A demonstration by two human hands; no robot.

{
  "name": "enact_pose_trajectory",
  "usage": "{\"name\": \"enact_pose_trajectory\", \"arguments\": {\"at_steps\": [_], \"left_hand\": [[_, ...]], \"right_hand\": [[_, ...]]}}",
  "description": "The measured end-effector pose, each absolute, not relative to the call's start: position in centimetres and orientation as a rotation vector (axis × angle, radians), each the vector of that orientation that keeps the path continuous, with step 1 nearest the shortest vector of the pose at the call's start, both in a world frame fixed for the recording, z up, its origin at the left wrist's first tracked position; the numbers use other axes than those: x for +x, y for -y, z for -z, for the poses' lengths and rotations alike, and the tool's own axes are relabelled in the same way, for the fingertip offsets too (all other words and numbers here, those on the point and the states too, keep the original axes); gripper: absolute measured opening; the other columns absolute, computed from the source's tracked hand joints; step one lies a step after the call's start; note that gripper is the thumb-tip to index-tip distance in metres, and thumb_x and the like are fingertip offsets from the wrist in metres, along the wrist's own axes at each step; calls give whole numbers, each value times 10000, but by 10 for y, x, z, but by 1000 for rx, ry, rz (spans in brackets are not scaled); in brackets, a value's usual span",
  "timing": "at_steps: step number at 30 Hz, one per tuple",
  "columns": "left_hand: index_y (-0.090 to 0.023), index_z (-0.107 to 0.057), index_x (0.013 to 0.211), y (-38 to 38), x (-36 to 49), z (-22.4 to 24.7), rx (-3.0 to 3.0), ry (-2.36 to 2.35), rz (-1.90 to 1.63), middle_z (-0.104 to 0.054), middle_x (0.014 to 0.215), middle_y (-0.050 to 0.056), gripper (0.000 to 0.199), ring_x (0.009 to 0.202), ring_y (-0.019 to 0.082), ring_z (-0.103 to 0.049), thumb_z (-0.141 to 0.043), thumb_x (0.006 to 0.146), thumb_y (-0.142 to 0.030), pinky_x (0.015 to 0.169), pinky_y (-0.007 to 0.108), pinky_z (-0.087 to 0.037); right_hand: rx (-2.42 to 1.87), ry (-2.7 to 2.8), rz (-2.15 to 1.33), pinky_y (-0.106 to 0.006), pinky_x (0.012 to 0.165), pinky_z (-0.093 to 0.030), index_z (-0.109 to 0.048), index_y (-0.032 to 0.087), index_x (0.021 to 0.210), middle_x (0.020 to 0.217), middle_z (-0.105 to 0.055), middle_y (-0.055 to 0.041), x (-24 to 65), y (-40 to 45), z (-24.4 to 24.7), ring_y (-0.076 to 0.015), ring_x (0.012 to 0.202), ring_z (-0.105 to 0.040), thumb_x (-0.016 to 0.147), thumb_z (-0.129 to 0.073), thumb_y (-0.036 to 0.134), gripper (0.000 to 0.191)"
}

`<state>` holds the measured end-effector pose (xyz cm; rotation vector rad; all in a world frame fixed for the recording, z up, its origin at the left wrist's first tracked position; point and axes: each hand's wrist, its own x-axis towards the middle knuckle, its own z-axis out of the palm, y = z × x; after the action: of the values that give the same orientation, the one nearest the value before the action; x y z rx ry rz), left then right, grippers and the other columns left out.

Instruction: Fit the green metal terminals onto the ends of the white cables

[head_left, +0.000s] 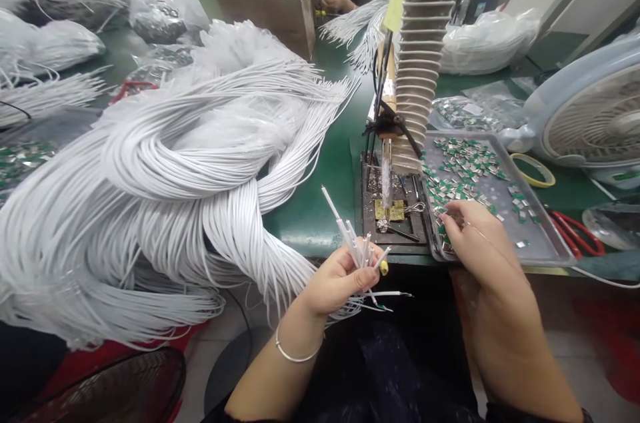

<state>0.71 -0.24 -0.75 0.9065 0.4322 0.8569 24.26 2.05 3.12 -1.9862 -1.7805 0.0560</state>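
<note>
White insulated cable ends (357, 250), a short fanned bunch with stripped tips, sit clamped in the left hand (340, 280), just above the bench edge. Silver bangle (297, 351) on that wrist. Hands apart. Right hand (480, 243) rests in a grey metal tray (545, 243), fingertips (445, 223) among small green-and-silver metal pieces (465, 170); can't tell if it pinches one. Left of the tray, a dark metal work plate (395, 230) with a yellow pad (389, 210) sits under a clamped upright rod (387, 173). Huge looped heap of white cables (165, 163) lies on the green workbench (310, 223) to the left. Red-handled scissors (580, 233) and a yellow tape roll (533, 170) lie right of the tray, a white fan (595, 116) behind them. Farther on, a co-worker's hand (337, 2) shows beyond a cardboard box (265, 16).
</note>
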Motion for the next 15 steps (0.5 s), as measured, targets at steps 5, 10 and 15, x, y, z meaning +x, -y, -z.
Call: {"name": "enact_pose_trajectory", "arguments": {"at_steps": [5,10,15], "left_hand": [[-146,-561,888,3,7,11,906,-451,-861,-473,791,24,257,549,58,-372,-619,811,-385,507,247,-236],[-139,-583,921,3,6,10,914,-456,-820,-507,806,46,311,562,75,-379,-613,802,-425,513,259,-244],[-143,-580,853,5,9,7,849,-449,-859,-508,807,33,248,554,65,-398,-647,786,-372,531,252,-288]], "right_hand": [[-1871,1797,-39,-317,633,-427,-607,184,901,818,-623,-65,246,-20,-27,-186,688,-563,787,-531,241,148],[-1750,1794,16,-310,641,-429,-595,212,864,799,-612,-48,246,-16,-30,-178,696,-560,807,-511,222,102],[-1602,1785,35,-297,672,-428,-570,220,840,776,-588,-23,239,-6,-35,-162,722,-550,850,-497,208,75]]}}
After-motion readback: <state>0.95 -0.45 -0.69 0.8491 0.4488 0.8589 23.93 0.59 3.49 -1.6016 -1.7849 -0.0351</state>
